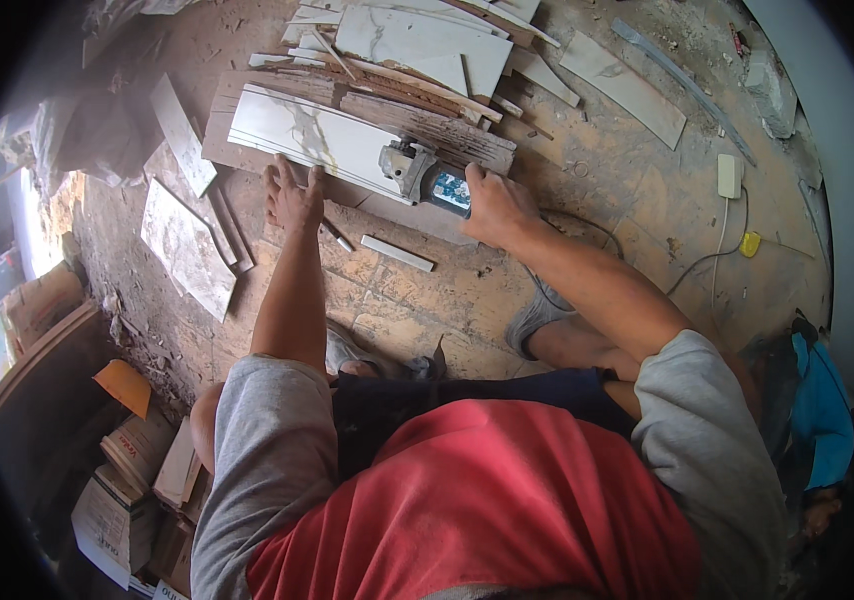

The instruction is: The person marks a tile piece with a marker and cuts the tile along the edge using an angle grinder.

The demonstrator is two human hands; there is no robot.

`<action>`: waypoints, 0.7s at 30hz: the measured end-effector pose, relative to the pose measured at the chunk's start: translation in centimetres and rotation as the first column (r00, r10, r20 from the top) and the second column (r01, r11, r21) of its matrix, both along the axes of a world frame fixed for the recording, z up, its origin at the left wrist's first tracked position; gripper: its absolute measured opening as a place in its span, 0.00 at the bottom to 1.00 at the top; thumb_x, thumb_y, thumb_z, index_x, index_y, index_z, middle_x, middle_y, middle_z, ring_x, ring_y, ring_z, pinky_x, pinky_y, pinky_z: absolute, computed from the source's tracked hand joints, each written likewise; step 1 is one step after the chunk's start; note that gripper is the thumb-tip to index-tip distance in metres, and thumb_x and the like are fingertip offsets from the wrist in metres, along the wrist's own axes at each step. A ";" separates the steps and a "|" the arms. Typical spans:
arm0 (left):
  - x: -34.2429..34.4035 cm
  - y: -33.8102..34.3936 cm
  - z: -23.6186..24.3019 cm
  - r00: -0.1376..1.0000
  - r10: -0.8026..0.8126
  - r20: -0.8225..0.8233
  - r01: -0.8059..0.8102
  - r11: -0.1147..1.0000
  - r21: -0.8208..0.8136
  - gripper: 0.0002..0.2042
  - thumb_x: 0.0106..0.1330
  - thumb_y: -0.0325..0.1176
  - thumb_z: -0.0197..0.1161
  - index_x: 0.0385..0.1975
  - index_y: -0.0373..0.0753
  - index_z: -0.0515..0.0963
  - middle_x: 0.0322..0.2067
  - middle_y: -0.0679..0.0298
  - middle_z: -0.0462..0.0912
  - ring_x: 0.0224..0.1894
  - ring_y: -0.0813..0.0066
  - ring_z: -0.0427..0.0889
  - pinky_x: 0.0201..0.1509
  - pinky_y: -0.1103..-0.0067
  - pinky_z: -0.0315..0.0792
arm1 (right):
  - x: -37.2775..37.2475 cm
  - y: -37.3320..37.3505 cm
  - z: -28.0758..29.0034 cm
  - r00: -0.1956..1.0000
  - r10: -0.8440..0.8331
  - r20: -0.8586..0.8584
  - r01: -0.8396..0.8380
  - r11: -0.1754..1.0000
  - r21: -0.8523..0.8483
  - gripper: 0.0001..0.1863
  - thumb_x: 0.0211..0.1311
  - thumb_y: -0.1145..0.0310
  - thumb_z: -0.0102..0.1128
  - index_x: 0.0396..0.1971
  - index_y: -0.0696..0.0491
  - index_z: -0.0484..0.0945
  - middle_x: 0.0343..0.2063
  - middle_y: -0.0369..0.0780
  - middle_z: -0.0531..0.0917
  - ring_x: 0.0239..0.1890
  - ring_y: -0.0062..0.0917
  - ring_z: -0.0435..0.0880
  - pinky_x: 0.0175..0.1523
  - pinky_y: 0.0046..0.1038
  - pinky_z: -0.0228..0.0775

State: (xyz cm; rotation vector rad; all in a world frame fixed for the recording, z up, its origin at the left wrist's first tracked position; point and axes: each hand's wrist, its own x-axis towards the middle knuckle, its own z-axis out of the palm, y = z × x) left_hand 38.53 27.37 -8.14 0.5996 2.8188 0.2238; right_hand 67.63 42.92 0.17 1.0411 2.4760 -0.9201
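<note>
Stacked cardboard boxes with printed labels are seen at lower left. An angle grinder is clasped by the right hand, fingers clamped on its body. The marbled tile strip, long axis running upper left to centre, is pressed by the left hand, fingers spread.

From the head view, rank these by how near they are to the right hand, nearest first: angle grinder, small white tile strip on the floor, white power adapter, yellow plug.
1. Angle grinder: in the grip of the right hand, on its left side.
2. Small white tile strip: on the floor, down and to the left.
3. White power adapter: far off to the right.
4. Yellow plug: a little past the adapter, lower right.
</note>
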 end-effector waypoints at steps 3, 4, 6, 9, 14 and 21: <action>0.0 0.1 0.1 1.000 0.003 0.000 -0.003 1.000 -0.007 0.42 0.58 0.66 0.57 0.72 0.63 0.52 0.73 0.61 0.48 0.70 0.49 0.54 0.70 0.50 0.42 | 0.3 -0.1 -0.1 1.000 -0.008 -0.017 0.008 1.000 0.004 0.26 0.45 0.66 0.65 0.44 0.58 0.66 0.38 0.54 0.82 0.43 0.47 0.83 0.47 0.42 0.77; 0.0 0.2 0.1 1.000 0.005 -0.001 -0.005 1.000 -0.010 0.42 0.58 0.65 0.57 0.72 0.63 0.52 0.73 0.61 0.48 0.70 0.49 0.54 0.70 0.51 0.42 | 0.5 -0.1 0.0 1.000 -0.010 -0.011 0.010 1.000 0.009 0.26 0.44 0.66 0.66 0.44 0.58 0.66 0.38 0.54 0.81 0.43 0.47 0.83 0.47 0.42 0.77; 0.2 0.4 0.2 1.000 0.005 0.004 -0.004 1.000 -0.013 0.42 0.58 0.65 0.57 0.72 0.63 0.52 0.73 0.61 0.48 0.70 0.49 0.54 0.70 0.51 0.42 | 0.8 -0.1 -0.1 1.000 -0.014 -0.003 0.014 1.000 0.016 0.27 0.44 0.66 0.66 0.44 0.58 0.66 0.38 0.53 0.81 0.43 0.47 0.83 0.47 0.42 0.77; 0.2 0.3 0.3 1.000 0.000 0.008 0.000 1.000 -0.005 0.42 0.58 0.65 0.57 0.72 0.62 0.52 0.73 0.61 0.47 0.71 0.49 0.54 0.70 0.51 0.42 | 1.2 0.0 -0.1 1.000 -0.012 0.013 0.011 1.000 0.013 0.27 0.44 0.66 0.67 0.44 0.58 0.66 0.37 0.53 0.81 0.43 0.47 0.83 0.48 0.43 0.76; -0.1 0.0 0.6 0.999 0.033 0.014 -0.033 0.999 0.008 0.42 0.58 0.65 0.58 0.72 0.62 0.52 0.73 0.61 0.47 0.71 0.49 0.53 0.71 0.50 0.42 | 1.6 0.0 1.2 1.000 -0.027 0.002 0.027 0.999 0.029 0.28 0.44 0.65 0.68 0.44 0.57 0.66 0.37 0.54 0.81 0.43 0.48 0.82 0.48 0.44 0.75; 0.8 0.6 1.2 0.997 0.061 0.051 -0.062 0.998 0.010 0.42 0.58 0.63 0.59 0.72 0.60 0.52 0.73 0.62 0.50 0.72 0.50 0.51 0.72 0.49 0.39 | 2.5 2.5 2.7 0.986 -0.147 -0.077 0.148 0.989 0.006 0.33 0.40 0.62 0.70 0.45 0.59 0.65 0.37 0.55 0.80 0.42 0.52 0.81 0.46 0.46 0.72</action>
